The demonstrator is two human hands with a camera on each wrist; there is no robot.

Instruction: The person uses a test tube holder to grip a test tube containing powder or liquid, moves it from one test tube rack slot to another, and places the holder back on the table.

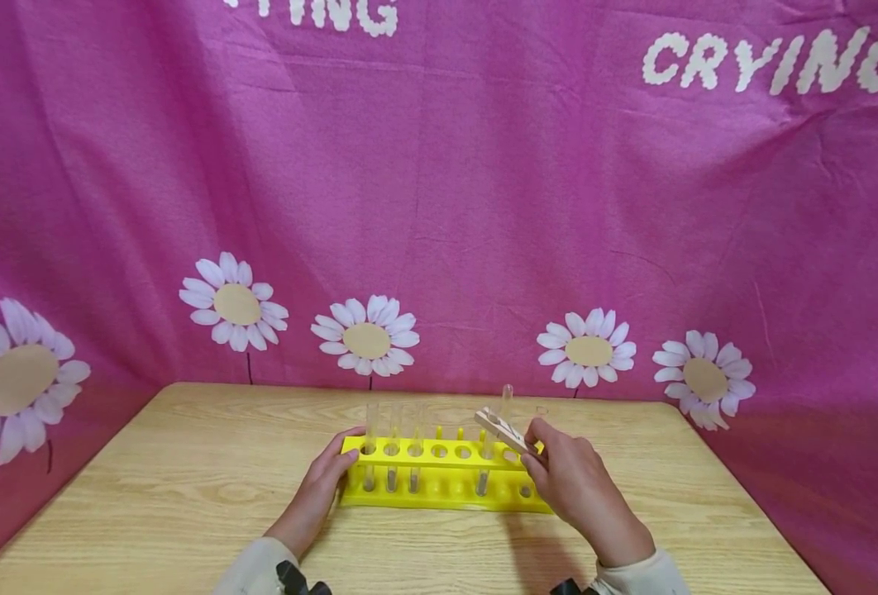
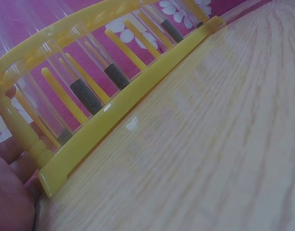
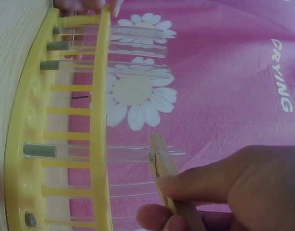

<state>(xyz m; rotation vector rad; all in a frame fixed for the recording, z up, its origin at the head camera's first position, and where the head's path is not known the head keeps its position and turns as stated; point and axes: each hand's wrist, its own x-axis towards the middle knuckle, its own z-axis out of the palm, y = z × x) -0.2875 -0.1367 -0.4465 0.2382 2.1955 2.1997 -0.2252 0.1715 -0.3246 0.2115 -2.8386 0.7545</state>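
A yellow test tube rack (image 1: 450, 501) stands on the table. My left hand (image 1: 318, 487) grips its left end, the thumb on the top bar's front and fingers behind. In my right hand (image 1: 584, 483) is a wooden test tube clamp (image 1: 509, 434), pinched between thumb and fingers. The clamp's jaws lie at the upper part of a clear test tube (image 3: 41, 150) with dark grey material at its bottom; whether they grasp the glass I cannot tell. Three more tubes (image 2: 86, 96) stand at the rack's left end. Near the right end, another tube (image 3: 30, 220) is partly hidden by my hand in the head view.
The rack stands on a light wooden table (image 1: 186, 479). Yellow pegs (image 3: 68, 110) rise along the rack's back. Behind and at both sides hangs a pink cloth (image 1: 454, 207) printed with white daisies and letters.
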